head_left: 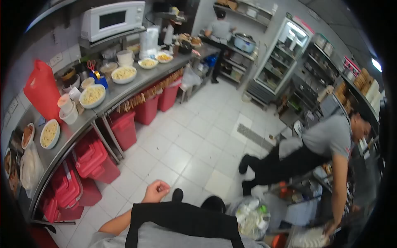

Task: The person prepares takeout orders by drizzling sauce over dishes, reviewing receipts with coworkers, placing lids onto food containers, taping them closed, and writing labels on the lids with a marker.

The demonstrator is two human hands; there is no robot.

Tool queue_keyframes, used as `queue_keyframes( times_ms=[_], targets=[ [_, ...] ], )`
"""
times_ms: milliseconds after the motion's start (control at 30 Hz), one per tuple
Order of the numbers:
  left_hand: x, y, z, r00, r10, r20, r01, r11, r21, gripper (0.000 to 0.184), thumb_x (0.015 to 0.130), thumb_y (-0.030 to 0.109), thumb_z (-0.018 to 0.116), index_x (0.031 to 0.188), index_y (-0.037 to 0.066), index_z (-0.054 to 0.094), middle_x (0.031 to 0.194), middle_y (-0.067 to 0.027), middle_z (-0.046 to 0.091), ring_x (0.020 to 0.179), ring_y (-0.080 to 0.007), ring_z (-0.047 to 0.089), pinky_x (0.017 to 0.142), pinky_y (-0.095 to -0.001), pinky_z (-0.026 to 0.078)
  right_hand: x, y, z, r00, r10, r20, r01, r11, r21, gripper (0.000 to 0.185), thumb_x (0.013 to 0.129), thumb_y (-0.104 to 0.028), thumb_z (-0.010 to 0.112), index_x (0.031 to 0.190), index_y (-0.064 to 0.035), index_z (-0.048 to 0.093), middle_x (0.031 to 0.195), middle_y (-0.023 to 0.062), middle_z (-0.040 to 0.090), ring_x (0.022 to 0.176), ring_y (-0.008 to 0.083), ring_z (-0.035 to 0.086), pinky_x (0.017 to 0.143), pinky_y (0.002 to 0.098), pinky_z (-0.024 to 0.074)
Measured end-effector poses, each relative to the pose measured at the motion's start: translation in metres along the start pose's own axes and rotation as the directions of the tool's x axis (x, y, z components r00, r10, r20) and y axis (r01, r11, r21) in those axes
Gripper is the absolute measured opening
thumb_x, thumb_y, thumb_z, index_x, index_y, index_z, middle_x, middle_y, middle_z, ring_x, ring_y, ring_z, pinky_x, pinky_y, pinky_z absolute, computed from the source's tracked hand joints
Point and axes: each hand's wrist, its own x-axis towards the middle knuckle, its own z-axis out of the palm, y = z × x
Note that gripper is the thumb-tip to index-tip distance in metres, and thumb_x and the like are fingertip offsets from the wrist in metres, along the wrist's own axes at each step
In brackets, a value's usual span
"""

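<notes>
My left hand hangs over the tiled floor in front of my black apron. Its fingers are loosely curled in, and I see nothing in them. It touches nothing; below and beside it are the floor tiles and the tip of my dark shoe. My right hand is out of the picture. Off to the left, a steel counter carries white bowls of pale food, among them one bowl near the counter's bend and another farther along.
Red lidded bins stand under the counter. A lined waste bin is close by at lower right. A co-worker bends over the right-hand worktop, reaching down to a stack of pale containers. Another person stands at the back, near a glass-door fridge.
</notes>
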Motion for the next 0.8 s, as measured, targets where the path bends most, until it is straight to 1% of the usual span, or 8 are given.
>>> queue_keyframes(
  times_ms=[200, 233, 333, 400, 467, 567, 700, 800],
  targets=[
    [0.124, -0.045, -0.004, 0.990, -0.115, 0.079, 0.122, 0.989, -0.085, 0.013, 0.079, 0.011, 0.066, 0.090, 0.006, 0.063, 0.074, 0.0001, 0.060, 0.067, -0.0052, 0.055, 0.061, -0.0202, 0.044, 0.141, -0.016, -0.035, 0.888, 0.344, 0.306, -0.236, 0.911, -0.339, 0.026, 0.071, -0.010, 0.053, 0.094, -0.0072, 0.065, 0.095, 0.0182, 0.061, 0.089, 0.0354, 0.058, 0.076, 0.0421, 0.0471],
    [0.146, -0.047, -0.005, 0.983, -0.137, 0.120, 0.146, 0.987, -0.072, 0.014, 0.079, 0.012, 0.066, 0.092, 0.006, 0.063, 0.076, -0.0016, 0.061, 0.067, -0.0076, 0.056, 0.063, -0.0218, 0.045, 0.172, -0.026, -0.042, 0.886, 0.331, 0.324, -0.201, 0.906, -0.373, 0.026, 0.072, -0.010, 0.053, 0.095, -0.0077, 0.065, 0.094, 0.0179, 0.062, 0.089, 0.0350, 0.058, 0.075, 0.0420, 0.0473],
    [0.221, -0.078, -0.025, 0.965, -0.098, 0.242, -0.020, 0.897, 0.441, 0.020, 0.080, 0.018, 0.065, 0.095, 0.005, 0.062, 0.082, -0.0038, 0.063, 0.075, -0.0134, 0.060, 0.068, -0.0258, 0.047, 0.274, -0.072, -0.058, 0.909, 0.199, 0.367, -0.013, 0.893, -0.451, 0.025, 0.073, -0.012, 0.053, 0.095, -0.0091, 0.066, 0.093, 0.0171, 0.063, 0.087, 0.0338, 0.060, 0.074, 0.0416, 0.0480],
    [0.248, -0.160, -0.051, 0.985, -0.171, 0.029, 0.128, 0.828, 0.545, 0.026, 0.074, 0.022, 0.066, 0.097, 0.010, 0.063, 0.084, -0.0108, 0.063, 0.077, -0.0240, 0.061, 0.071, -0.0336, 0.048, 0.351, -0.121, -0.068, 0.937, -0.065, 0.344, 0.244, 0.827, -0.507, 0.025, 0.074, -0.013, 0.053, 0.095, -0.0101, 0.066, 0.092, 0.0165, 0.063, 0.086, 0.0331, 0.060, 0.073, 0.0414, 0.0484],
    [0.247, -0.246, -0.084, 0.927, -0.311, -0.212, 0.360, 0.569, 0.739, 0.036, 0.076, 0.038, 0.058, 0.096, 0.009, 0.064, 0.084, -0.0123, 0.065, 0.081, -0.0298, 0.062, 0.076, -0.0399, 0.049, 0.423, -0.190, -0.083, 0.933, -0.342, 0.110, 0.355, 0.828, -0.435, 0.025, 0.076, -0.015, 0.052, 0.096, -0.0110, 0.067, 0.091, 0.0160, 0.064, 0.085, 0.0323, 0.061, 0.072, 0.0411, 0.0489],
    [0.265, -0.277, -0.125, 0.725, -0.594, -0.347, 0.592, 0.282, 0.755, 0.039, 0.075, 0.038, 0.060, 0.099, 0.008, 0.063, 0.088, -0.0132, 0.064, 0.084, -0.0290, 0.061, 0.077, -0.0391, 0.049, 0.492, -0.332, -0.143, 0.893, -0.371, -0.254, 0.432, 0.866, 0.251, 0.038, 0.070, 0.006, 0.051, 0.101, -0.0089, 0.066, 0.079, 0.0128, 0.063, 0.070, 0.0264, 0.061, 0.066, 0.0380, 0.0498],
    [0.365, -0.270, -0.133, 0.574, -0.757, -0.313, 0.609, 0.140, 0.781, 0.043, 0.074, 0.038, 0.063, 0.104, 0.007, 0.060, 0.092, -0.0145, 0.063, 0.087, -0.0279, 0.061, 0.079, -0.0380, 0.048, 0.482, -0.437, -0.252, 0.641, -0.663, -0.386, 0.767, 0.552, 0.327, 0.035, 0.070, 0.005, 0.051, 0.099, -0.0086, 0.064, 0.095, 0.0132, 0.060, 0.086, 0.0322, 0.058, 0.076, 0.0363, 0.0477],
    [0.469, -0.268, -0.125, 0.558, -0.796, -0.233, 0.524, 0.121, 0.843, 0.047, 0.073, 0.038, 0.065, 0.107, 0.006, 0.058, 0.096, -0.0155, 0.062, 0.090, -0.0271, 0.060, 0.080, -0.0372, 0.048, 0.511, -0.413, -0.256, 0.707, -0.632, -0.318, 0.705, 0.667, 0.241, 0.034, 0.070, 0.005, 0.050, 0.098, -0.0086, 0.064, 0.097, 0.0134, 0.060, 0.091, 0.0329, 0.057, 0.078, 0.0368, 0.0472]
  ],
)
